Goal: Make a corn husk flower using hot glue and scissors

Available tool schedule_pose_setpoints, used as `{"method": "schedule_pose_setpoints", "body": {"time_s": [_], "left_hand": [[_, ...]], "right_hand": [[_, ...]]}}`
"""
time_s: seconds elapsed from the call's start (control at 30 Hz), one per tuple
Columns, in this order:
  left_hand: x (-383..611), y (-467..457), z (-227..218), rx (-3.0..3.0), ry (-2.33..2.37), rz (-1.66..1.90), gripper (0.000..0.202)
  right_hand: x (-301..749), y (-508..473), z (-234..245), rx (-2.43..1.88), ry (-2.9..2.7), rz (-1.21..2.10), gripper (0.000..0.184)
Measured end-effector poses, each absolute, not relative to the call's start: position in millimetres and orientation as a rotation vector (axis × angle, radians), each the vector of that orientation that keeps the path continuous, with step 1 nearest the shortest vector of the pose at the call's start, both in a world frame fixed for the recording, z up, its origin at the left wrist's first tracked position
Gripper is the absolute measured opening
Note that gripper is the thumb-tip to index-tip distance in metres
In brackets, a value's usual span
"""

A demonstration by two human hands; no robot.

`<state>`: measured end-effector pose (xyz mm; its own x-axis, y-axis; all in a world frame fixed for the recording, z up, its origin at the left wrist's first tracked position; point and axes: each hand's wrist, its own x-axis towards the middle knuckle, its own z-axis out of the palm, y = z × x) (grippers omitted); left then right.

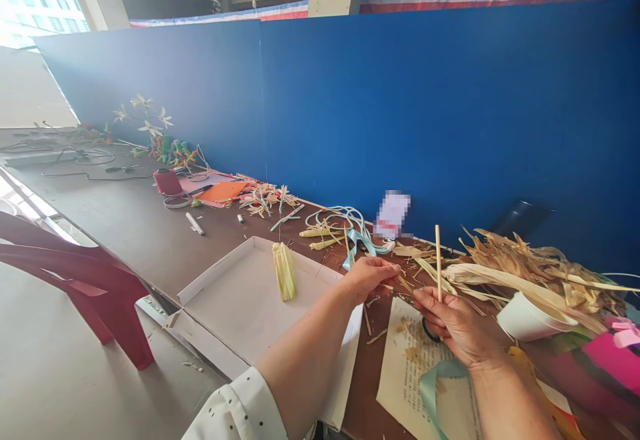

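Note:
My right hand (456,325) pinches a thin wooden stick (438,260) and holds it upright over a printed paper sheet (400,373). My left hand (371,275) reaches just left of it, fingers curled over scraps of dried straw (407,281) on the brown table (150,227); what it grips, if anything, is too small to make out. A folded bundle of yellow husk strips (284,270) lies in a shallow white cardboard tray (235,307) to the left.
A heap of dried corn husks (530,267) and a white bowl (530,317) sit right. Pale blue ribbon (350,227), straw flowers (265,197), orange paper (223,191) and a husk-flower bouquet (150,127) line the blue partition (400,107). A red plastic chair (75,273) stands left.

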<state>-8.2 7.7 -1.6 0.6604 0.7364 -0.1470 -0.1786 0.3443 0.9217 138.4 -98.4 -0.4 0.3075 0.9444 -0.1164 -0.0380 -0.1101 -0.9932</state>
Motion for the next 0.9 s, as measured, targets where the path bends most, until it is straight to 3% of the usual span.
{"method": "schedule_pose_setpoints", "body": {"time_s": [0.1, 0.4, 0.63, 0.9], "left_hand": [[-6.2, 8.0, -4.1, 1.082, 0.618, 0.681, 0.036], [-3.0, 6.7, -0.9, 1.032, 0.625, 0.843, 0.026], [-2.2, 4.1, -1.5, 0.992, 0.621, 0.725, 0.036], [6.2, -7.6, -5.3, 0.926, 0.456, 0.750, 0.045]], "right_hand": [[138.9, -98.3, -3.2, -1.408, -0.955, 1.224, 0.028], [132.7, -94.9, -8.7, -1.433, -0.973, 1.075, 0.025], [141.8, -90.8, -8.4, -1.214, -0.767, 0.956, 0.028], [132.8, -88.0, -7.7, -1.309, -0.779, 0.938, 0.029]]}}
